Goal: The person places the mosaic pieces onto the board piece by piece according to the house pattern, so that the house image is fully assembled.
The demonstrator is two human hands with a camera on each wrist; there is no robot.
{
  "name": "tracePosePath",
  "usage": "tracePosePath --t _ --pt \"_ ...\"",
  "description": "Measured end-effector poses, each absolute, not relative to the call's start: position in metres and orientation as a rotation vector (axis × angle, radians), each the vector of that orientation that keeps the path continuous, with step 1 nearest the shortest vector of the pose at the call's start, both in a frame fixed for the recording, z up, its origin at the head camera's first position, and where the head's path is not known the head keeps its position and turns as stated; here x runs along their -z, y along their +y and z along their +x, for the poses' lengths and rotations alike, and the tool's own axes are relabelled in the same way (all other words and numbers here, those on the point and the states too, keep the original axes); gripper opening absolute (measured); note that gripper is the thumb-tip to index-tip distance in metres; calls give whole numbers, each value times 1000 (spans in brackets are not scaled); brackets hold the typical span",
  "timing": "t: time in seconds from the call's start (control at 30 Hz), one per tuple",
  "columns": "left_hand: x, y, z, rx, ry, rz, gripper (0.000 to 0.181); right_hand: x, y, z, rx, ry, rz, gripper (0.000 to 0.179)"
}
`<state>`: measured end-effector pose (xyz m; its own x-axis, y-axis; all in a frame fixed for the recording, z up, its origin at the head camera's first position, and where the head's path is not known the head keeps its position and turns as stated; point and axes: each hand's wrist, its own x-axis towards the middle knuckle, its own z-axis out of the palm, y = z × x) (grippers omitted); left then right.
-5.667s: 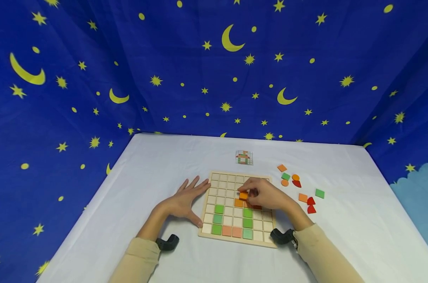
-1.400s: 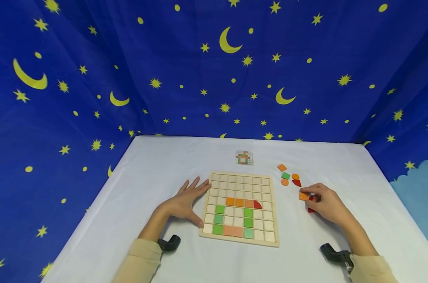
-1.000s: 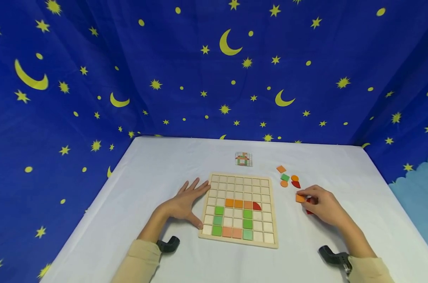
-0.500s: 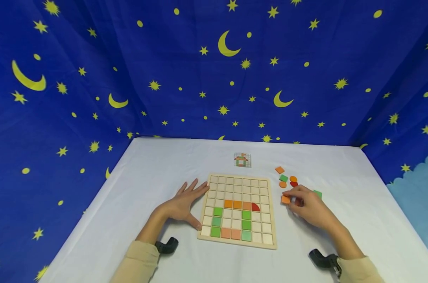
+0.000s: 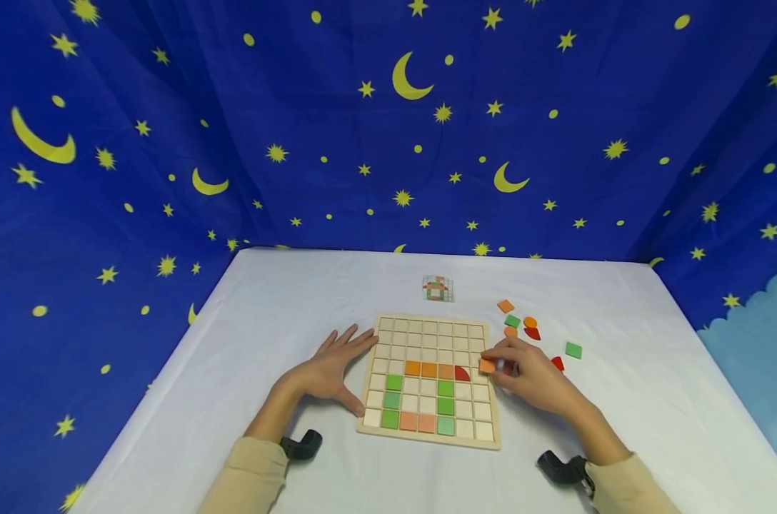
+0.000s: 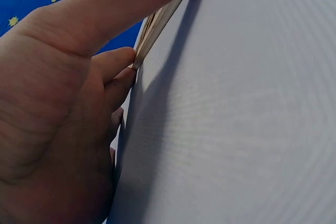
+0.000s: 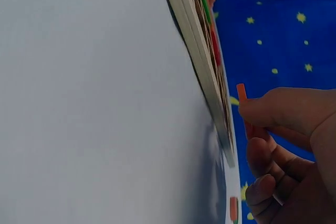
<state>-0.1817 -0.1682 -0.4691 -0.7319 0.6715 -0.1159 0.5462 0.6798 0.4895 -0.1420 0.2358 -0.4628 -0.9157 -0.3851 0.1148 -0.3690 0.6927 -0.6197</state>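
Note:
A wooden grid board (image 5: 429, 441) lies on the white table, with green, orange and pink square tiles and one red quarter-round tile (image 5: 462, 373) set in its cells. My left hand (image 5: 327, 368) rests spread along the board's left edge, its thumb and fingertips touching the frame. Between thumb and fingers, my right hand (image 5: 530, 375) pinches an orange square tile (image 5: 487, 365) over the board's right edge. From the right wrist view, the orange tile (image 7: 241, 93) appears edge-on, raised above the board's frame (image 7: 197, 61). The left wrist view has the left hand (image 6: 58, 103) against the board's side.
Right of the board lie loose tiles: an orange square (image 5: 505, 306), green squares (image 5: 573, 350), orange rounds (image 5: 530, 323) and red quarter-rounds (image 5: 533, 333). Behind the board is a small pattern card (image 5: 438, 288). A blue star-print cloth (image 5: 337, 128) hangs at the table's back and sides.
Earlier, my right hand put an orange tile into the row beside the red one. Then it picked up another orange square at the right and carried it left to the board. The left hand stayed put.

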Motion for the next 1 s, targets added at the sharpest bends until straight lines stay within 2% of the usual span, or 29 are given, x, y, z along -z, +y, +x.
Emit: tracePosePath --t 1.0 --pt "460 -166 -185 -596 2615 926 125 460 187 -147 1043 2789 -822 31"
